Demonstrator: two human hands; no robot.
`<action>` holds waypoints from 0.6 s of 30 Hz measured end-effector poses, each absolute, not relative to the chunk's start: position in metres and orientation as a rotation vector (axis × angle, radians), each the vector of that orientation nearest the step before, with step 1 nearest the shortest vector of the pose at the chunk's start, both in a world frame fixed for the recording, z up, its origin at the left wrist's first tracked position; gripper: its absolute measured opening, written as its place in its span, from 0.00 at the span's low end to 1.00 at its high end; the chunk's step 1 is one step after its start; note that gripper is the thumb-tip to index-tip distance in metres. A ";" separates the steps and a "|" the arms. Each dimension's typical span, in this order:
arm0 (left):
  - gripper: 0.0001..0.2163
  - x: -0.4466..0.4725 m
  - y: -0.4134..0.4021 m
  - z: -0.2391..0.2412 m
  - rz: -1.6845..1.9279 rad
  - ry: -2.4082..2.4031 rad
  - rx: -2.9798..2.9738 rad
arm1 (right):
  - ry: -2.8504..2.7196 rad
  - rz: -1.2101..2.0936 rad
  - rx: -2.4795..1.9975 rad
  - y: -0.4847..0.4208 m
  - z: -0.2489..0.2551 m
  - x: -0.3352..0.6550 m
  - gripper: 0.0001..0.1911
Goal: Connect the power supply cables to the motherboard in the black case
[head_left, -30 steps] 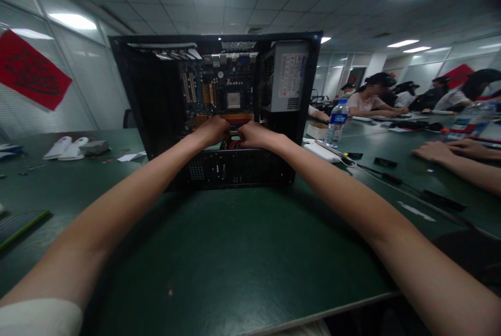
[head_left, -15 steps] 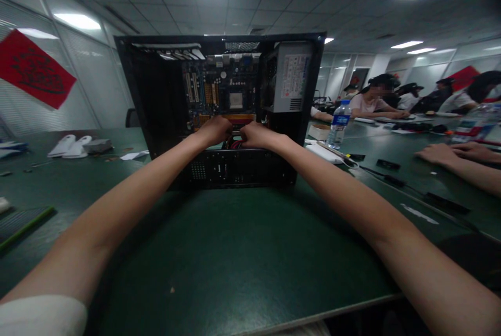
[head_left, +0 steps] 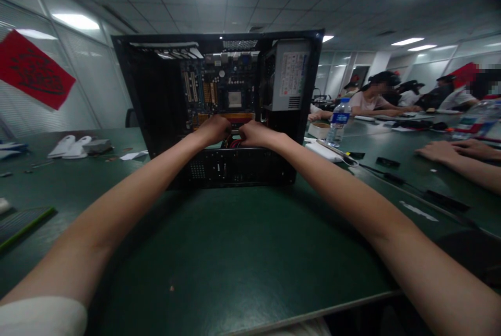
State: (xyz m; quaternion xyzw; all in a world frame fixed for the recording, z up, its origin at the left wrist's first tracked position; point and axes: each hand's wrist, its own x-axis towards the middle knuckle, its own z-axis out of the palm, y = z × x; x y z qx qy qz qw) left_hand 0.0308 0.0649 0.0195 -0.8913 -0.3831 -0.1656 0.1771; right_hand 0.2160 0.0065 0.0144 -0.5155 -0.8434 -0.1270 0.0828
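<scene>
An open black computer case (head_left: 156, 96) lies on its side on the green table (head_left: 235, 252), its inside facing me. A blue motherboard (head_left: 219, 91) and a grey power supply (head_left: 287, 75) show within. Both my arms reach into the case. My left hand (head_left: 213, 130) is curled closed just below the motherboard's lower edge. My right hand (head_left: 254, 134) is closed right beside it, knuckles toward me. Red cables (head_left: 234, 143) show between and under the two hands; what the fingers grip is hidden.
A water bottle (head_left: 337, 122) and a white flat box (head_left: 323, 152) stand right of the case. Another person's hands (head_left: 450, 151) rest at the right, near black tools (head_left: 385, 162). White objects (head_left: 68, 146) lie at the left; a green board (head_left: 23, 224) at the near left edge.
Both hands stay closed in the same spot inside the case. Only the view has shifted slightly.
</scene>
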 end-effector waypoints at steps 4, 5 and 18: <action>0.08 0.033 0.062 0.021 -0.430 -1.109 -2.517 | -2.523 -0.382 -1.557 0.006 0.014 0.216 0.14; 0.08 0.033 0.062 0.021 -0.424 -1.125 -2.514 | -2.526 -0.395 -1.556 0.007 0.014 0.216 0.14; 0.10 0.033 0.061 0.019 -0.465 -1.094 -2.509 | -2.550 -0.424 -1.534 0.009 0.014 0.215 0.13</action>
